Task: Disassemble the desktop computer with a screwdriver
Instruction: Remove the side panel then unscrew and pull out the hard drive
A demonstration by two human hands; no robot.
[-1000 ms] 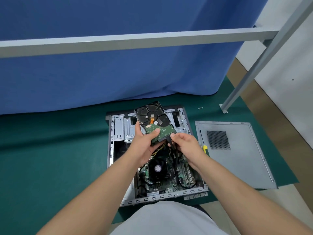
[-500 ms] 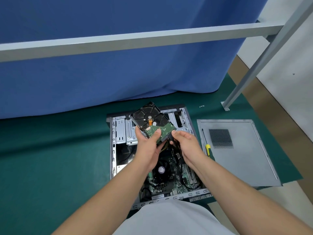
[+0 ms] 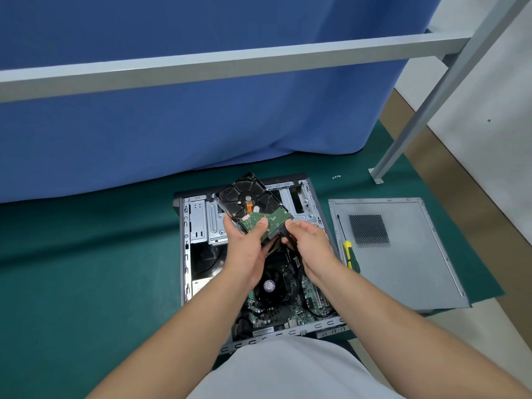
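Note:
An open desktop case (image 3: 184,254) lies flat on a green mat, its motherboard and CPU fan (image 3: 269,285) exposed. Above it my left hand (image 3: 246,246) grips a hard drive (image 3: 250,201), its black underside and green circuit board facing up. My right hand (image 3: 308,246) pinches the black cable connector (image 3: 283,233) at the drive's near right corner. Yellow and black wires run from there down into the case. A screwdriver (image 3: 347,249) with a yellow and green handle lies to the right of the case.
The removed grey side panel (image 3: 403,269) lies right of the case, with the screwdriver on its left edge. A few small screws (image 3: 336,177) sit on the green mat (image 3: 86,269) behind it. A blue curtain (image 3: 201,110) and a grey metal frame (image 3: 230,64) stand behind.
The hard drive has tilted and shifted slightly left in my left hand. My right hand stays at the connector end. The view has drifted a little.

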